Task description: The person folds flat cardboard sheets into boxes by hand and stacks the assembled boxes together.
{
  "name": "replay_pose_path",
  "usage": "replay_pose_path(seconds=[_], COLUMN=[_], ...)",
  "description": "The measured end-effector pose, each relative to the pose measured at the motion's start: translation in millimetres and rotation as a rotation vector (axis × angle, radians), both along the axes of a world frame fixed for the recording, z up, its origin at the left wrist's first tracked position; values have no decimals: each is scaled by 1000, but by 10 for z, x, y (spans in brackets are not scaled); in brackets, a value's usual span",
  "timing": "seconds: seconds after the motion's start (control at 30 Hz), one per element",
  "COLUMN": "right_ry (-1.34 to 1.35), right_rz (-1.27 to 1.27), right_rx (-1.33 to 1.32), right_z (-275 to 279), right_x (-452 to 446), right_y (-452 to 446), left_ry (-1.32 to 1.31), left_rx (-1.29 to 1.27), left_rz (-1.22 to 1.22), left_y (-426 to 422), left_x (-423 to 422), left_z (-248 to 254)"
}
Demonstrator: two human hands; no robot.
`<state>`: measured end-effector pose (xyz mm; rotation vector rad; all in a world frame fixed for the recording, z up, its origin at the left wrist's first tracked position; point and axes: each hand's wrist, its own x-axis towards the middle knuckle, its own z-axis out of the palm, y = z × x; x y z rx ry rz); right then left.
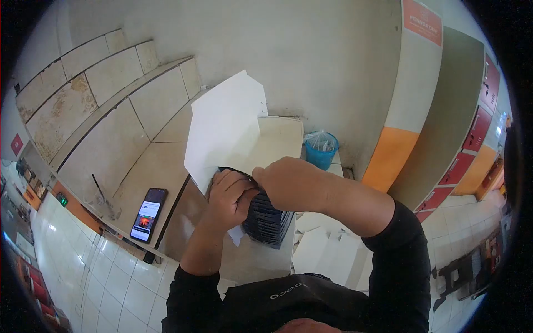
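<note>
My left hand (229, 197) and my right hand (291, 182) meet above a stack of dark, thin, flat pieces (267, 225). The fingers of both are curled closed, close together at a dark edge. What they pinch is mostly hidden behind the knuckles. Just beyond them an open white cardboard box (225, 125) has its large flap raised and its pale inside showing. Part of the stack is covered by my hands. Beneath it is a light-coloured surface (261, 266).
A phone (149, 215) with a lit screen lies on the tiled ledge at left, near a clear cup with a straw (104, 202). A blue bin (321, 150) with a plastic liner stands behind the box. Flat white card pieces (327, 255) lie at right. Red lockers (458, 168) line the far right.
</note>
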<state>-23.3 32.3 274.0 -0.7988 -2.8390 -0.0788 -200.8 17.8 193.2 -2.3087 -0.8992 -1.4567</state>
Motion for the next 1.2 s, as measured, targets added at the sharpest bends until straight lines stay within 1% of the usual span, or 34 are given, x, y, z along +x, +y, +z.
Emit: replay_pose_path(seconds=[0.07,0.13,0.2,0.27,0.33,0.43,0.63,0.9,1.03,1.2], right_ry=[-42,-53,104,271,-17,-126,-78,-9,12,65], right_rz=[86,210,-124,-374,-499,-470,-452,-449,-431,-466], right_rx=[-6,23,173,226,19,-125,-90,-86,-82,-99], right_z=[30,118,276,123,99,-77,-147,-462,-652,-700], right_x=[6,15,-18,21,-29,-36,-4,52,78,133], right_y=[132,540,921,1186,1364,1607,1520,1487,1503,1510], left_ry=[-9,7,50,48,54,57,3,-63,-38,-30], left_rx=[18,57,108,51,27,19,4,-47,-83,-78], left_rz=[83,124,123,64,23,2,-21,-56,-46,-18], left_y=[-67,-72,-56,-40,-19,6,-5,-23,-44,-78], left_x=[26,54,56,45,24,-18,20,61,61,113], left_z=[12,61,101,73,45,28,-32,-364,-446,-426])
